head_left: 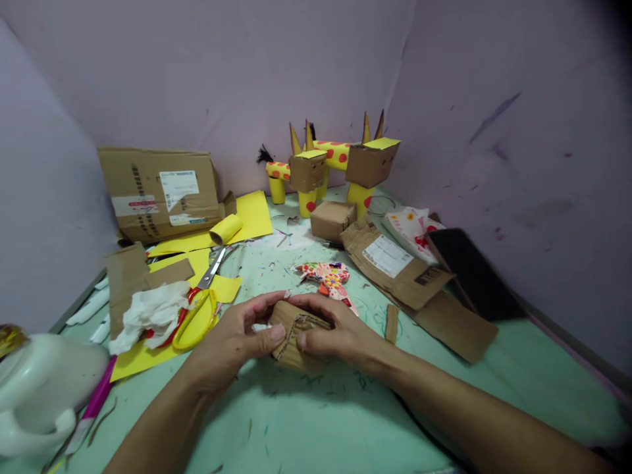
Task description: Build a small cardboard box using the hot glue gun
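Between both hands is a small folded cardboard box [301, 339], held low over the green tabletop. My left hand [251, 329] grips its left side, the thumb pressed on the top near a corrugated edge. On the right side, my right hand [336, 329] is closed round it with the thumb on the front fold. The fingers behind the box are partly hidden. Just beyond the hands lies a patterned, colourful paper piece [328, 276]. A narrow cardboard strip [392, 323] rests to the right of my right hand.
Scissors [200, 296], crumpled tissue [153, 313] and yellow paper [257, 214] lie at left, near a white mug [44, 388] and a purple-handled cutter [99, 392]. Two spotted cardboard animals [309, 174] stand behind a closed small box [333, 220]. Flattened cardboard [419, 289] and a dark tablet-like slab [474, 273] occupy the right.
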`<state>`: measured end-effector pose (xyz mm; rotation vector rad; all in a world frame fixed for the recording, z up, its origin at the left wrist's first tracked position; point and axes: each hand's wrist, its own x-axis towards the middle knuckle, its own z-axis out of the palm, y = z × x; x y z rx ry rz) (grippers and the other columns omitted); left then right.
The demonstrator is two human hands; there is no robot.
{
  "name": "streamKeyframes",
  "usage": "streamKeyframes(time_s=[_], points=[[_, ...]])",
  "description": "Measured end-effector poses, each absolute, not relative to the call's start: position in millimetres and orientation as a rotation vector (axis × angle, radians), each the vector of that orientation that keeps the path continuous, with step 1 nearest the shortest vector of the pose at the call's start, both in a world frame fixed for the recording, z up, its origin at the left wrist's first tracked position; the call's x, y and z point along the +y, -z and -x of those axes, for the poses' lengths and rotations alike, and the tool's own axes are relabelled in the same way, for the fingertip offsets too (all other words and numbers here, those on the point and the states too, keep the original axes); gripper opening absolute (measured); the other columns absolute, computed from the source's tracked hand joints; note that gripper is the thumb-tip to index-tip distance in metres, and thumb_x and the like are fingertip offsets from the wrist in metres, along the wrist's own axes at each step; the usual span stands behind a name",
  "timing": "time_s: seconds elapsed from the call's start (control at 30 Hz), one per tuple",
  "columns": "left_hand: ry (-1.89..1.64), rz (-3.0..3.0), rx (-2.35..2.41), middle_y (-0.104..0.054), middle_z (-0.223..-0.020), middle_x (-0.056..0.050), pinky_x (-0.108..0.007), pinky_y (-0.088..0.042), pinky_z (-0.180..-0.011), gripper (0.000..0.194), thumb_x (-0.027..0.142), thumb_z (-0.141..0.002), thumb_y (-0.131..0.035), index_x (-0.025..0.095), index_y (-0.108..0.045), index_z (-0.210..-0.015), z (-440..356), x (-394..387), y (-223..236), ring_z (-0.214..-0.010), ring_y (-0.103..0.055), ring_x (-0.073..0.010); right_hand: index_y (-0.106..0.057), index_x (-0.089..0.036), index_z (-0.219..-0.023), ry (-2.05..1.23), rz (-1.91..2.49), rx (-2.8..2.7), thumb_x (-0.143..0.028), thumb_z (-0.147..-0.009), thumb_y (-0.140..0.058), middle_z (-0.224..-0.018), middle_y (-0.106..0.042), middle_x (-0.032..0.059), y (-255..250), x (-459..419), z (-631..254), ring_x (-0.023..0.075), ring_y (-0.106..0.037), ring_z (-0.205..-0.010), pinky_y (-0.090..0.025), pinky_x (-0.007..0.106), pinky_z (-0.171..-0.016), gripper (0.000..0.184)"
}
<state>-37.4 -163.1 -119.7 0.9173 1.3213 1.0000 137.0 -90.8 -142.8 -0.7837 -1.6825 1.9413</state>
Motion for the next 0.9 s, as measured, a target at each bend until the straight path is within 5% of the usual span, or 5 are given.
streamKeyframes(time_s=[0.23, 0.4, 0.57, 0.8, 0.9], points=[[-1.028, -0.916, 1.307, -0.063, -0.124, -0.013, -0.037, -0.049, -0.087, 0.062, 0.04, -0.073, -0.075, 0.017, -0.053, -0.126, 35, -162, 122, -0.105, -0.062, -0.0286, -0.054, -0.018, -0.119, -1.958, 0.859, -1.529, -0.029, -0.056, -0.07, -0.117, -0.06, 0.0103, 144, -95, -135, 0.0298, -0.058, -0.105, -0.047, 0.042, -0.086, 0.066], [-1.159, -0.905, 1.405, -0.064, -0.122, -0.015, -0.033, -0.049, -0.085, 0.069, 0.046, -0.07, -0.076, 0.015, -0.052, -0.127, 31, -160, 128, -0.11, -0.06, -0.0287, -0.05, -0.022, -0.109, -1.859, 0.966, -1.493, -0.034, -0.062, -0.07, -0.096, -0.063, 0.006, 145, -98, -132, 0.026, -0.062, -0.087, -0.05, 0.041, -0.076, 0.052], [-1.294, -0.827, 1.427, -0.066, -0.119, -0.015, -0.033, -0.05, -0.084, 0.071, 0.044, -0.065, -0.08, 0.014, -0.053, -0.124, 27, -157, 133, -0.114, -0.059, -0.0306, -0.062, -0.023, -0.106, -1.441, 0.905, -1.67, -0.033, -0.073, -0.068, -0.129, -0.054, 0.0104, 148, -99, -132, 0.0291, -0.048, -0.123, -0.041, 0.047, -0.101, 0.035], [-1.345, -0.822, 1.499, -0.067, -0.109, -0.011, -0.032, -0.051, -0.079, 0.066, 0.043, -0.064, -0.08, 0.016, -0.054, -0.119, 27, -161, 125, -0.104, -0.062, -0.0273, -0.039, -0.02, -0.142, -1.378, 0.786, -1.899, -0.039, -0.058, -0.085, -0.153, -0.033, 0.0157, 152, -101, -139, 0.0334, -0.023, -0.143, -0.02, 0.053, -0.116, 0.098], [-1.292, -0.892, 1.566, -0.067, -0.104, -0.011, -0.032, -0.052, -0.077, 0.065, 0.048, -0.064, -0.079, 0.016, -0.053, -0.114, 24, -162, 124, -0.099, -0.063, -0.0267, -0.042, -0.021, -0.141, -1.288, 0.804, -1.934, -0.038, -0.06, -0.084, -0.15, -0.037, 0.0159, 152, -100, -139, 0.0337, -0.028, -0.141, -0.025, 0.054, -0.113, 0.093]])
